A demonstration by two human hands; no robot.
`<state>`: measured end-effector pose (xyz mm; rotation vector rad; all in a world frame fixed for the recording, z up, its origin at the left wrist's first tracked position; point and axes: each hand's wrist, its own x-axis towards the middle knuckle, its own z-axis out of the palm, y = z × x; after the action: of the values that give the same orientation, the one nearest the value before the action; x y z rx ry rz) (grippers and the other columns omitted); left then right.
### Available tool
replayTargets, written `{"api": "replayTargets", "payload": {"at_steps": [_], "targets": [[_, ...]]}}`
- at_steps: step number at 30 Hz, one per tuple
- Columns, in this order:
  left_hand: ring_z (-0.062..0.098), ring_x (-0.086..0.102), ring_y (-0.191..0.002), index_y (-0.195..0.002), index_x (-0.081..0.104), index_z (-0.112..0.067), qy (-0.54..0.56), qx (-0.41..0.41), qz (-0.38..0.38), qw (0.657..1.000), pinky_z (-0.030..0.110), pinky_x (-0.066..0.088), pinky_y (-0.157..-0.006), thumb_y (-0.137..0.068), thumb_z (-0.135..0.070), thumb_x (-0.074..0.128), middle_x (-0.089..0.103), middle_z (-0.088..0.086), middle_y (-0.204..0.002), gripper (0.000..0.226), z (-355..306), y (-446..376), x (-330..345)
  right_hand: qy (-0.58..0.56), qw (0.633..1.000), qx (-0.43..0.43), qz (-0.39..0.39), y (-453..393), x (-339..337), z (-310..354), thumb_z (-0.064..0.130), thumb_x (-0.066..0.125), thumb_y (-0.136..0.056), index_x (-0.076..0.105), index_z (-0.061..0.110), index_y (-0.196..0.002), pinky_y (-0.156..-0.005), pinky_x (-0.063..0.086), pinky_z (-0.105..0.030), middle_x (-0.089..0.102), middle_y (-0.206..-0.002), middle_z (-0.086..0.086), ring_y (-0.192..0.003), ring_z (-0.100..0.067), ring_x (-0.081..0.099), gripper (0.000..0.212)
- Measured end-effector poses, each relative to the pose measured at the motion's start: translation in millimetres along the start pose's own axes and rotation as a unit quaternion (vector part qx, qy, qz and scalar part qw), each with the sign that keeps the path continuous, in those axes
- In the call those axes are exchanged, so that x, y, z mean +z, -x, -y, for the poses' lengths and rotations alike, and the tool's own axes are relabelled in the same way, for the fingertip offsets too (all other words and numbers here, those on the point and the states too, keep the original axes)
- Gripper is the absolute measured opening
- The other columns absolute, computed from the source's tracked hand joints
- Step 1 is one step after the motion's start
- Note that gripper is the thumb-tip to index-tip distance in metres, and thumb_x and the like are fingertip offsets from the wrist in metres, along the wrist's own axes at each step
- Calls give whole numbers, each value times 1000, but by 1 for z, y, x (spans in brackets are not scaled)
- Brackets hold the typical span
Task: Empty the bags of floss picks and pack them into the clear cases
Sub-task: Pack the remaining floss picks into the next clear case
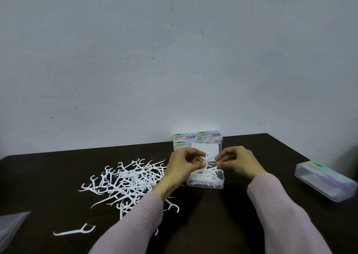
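Observation:
A heap of white floss picks lies spread on the dark table, left of centre. An open clear case with several picks in it sits just right of the heap, its lid raised behind. Over the case, my left hand and my right hand both pinch a floss pick between their fingertips. Both forearms wear pink ribbed sleeves.
Three closed cases with pastel labels stand against the wall behind the open case. Another closed case lies at the right edge. A single pick lies near the front left, and a clear bag's corner shows at far left.

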<state>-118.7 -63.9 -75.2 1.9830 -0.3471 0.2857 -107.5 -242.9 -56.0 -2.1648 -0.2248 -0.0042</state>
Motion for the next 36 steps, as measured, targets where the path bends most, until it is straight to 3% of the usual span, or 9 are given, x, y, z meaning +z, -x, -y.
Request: {"api": "replayTargets", "payload": {"at_steps": [6,12,17,21,25,28,30,32,36], "targets": [[4,69,-78,-101,71,-14,27,6,13,1000,16,52,-74,-71,-5,79,72,-2,-83,32,2,2,1,38,999,-35,0,0,5,2,6,70,-79,68,15,-91,-59,45,-8,66,-86,3,-79,1,60,15],[7,68,-87,-96,74,-15,-20,11,44,999,21,53,-82,-78,-11,75,73,-4,-91,19,3,-3,-16,83,995,-58,2,0,6,2,7,67,-81,65,16,-92,-62,44,-7,65,-84,2,-75,1,58,15],[8,64,-94,-104,70,-22,-85,-28,144,986,18,50,-84,-76,-21,76,71,-4,-98,29,6,-6,-43,75,995,-56,-38,-2,6,2,19,68,-82,62,17,-92,-68,44,-11,62,-83,3,-76,-2,57,11],[4,63,-82,-105,70,-20,-81,-45,184,979,18,51,-78,-71,-11,80,71,-2,-96,36,6,-5,-56,73,994,-32,-72,-4,17,2,27,73,-79,57,22,-81,-82,52,-30,65,-82,3,-80,-9,62,17],[7,63,-69,-107,69,-10,-46,-59,198,977,18,52,-70,-71,-3,78,71,10,-97,38,5,-5,-60,83,993,-12,-82,-3,28,5,28,76,-74,54,25,-85,-84,52,-33,66,-81,7,-81,-8,63,25],[6,63,-64,-109,67,-5,-43,-62,203,976,16,50,-67,-73,0,76,71,11,-92,37,4,-5,-58,135,988,-42,-65,-1,30,5,22,74,-77,57,29,-85,-94,47,-40,63,-79,12,-81,-7,61,19],[4,63,-62,-109,66,-4,-44,-63,200,977,15,50,-65,-75,2,74,71,9,-88,36,4,-6,-57,181,979,-84,-36,0,28,6,20,63,-86,62,33,-87,-99,43,-42,62,-86,13,-85,-6,58,13],[3,63,-61,-108,66,-6,-42,-64,199,977,17,51,-66,-75,3,74,71,10,-88,36,2,-6,-57,229,967,-112,-4,1,25,8,18,53,-93,66,34,-100,-104,37,-40,60,-101,8,-93,-6,54,21],[3,62,-64,-107,65,-11,-30,-60,183,981,15,50,-68,-75,6,72,71,7,-87,36,-5,-7,-66,327,935,-136,15,1,22,9,21,52,-93,61,33,-116,-104,29,-37,52,-116,5,-112,-10,46,27]]}}
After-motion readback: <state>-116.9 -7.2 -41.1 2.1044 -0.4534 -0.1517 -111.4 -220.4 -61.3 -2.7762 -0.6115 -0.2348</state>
